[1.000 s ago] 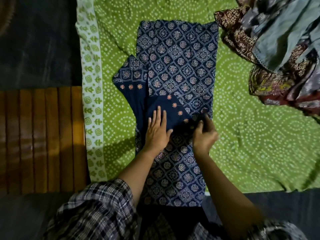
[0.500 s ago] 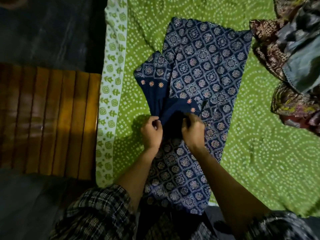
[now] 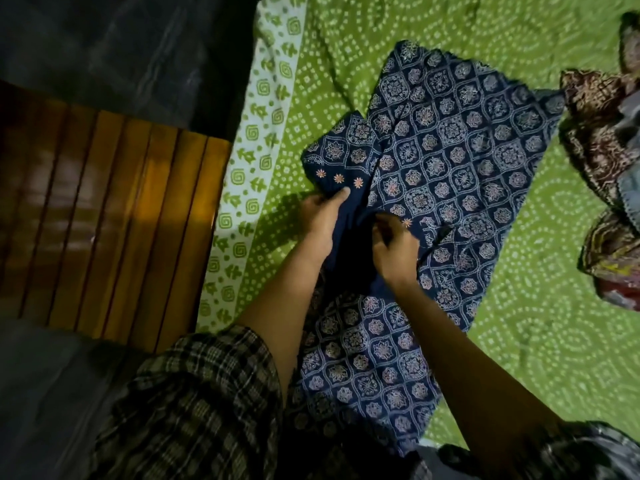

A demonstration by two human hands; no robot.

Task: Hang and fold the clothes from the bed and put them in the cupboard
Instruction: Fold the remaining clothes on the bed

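Both hands are on the same piece of clothing, close together but not touching. Nearest the camera you get the person's plaid sleeves point(image 3: 207, 393) and two bare forearms reaching out over the bed. The left hand point(image 3: 322, 220) pinches the plain dark edge of the short sleeve point(image 3: 343, 150), thumb on top right below three little orange embroidered flowers. The right hand point(image 3: 396, 252) sits just beside it with fingers curled in, nipping the plain navy part by another orange flower. Pretty dim there, so exactly how much cloth it has is hard to say.

The navy printed garment point(image 3: 460, 147) lies mostly flat on the green bedsheet point(image 3: 540, 323), its near end running under the arms toward the person and its far end angled up to the right. The sheet's white border point(image 3: 256, 161) runs along the left side, next to a wooden slatted panel point(image 3: 114, 216). Further out on the right edge there's a rumpled pile of clothes point(image 3: 602, 140) in browns and greys, just about meeting the garment's far corner.
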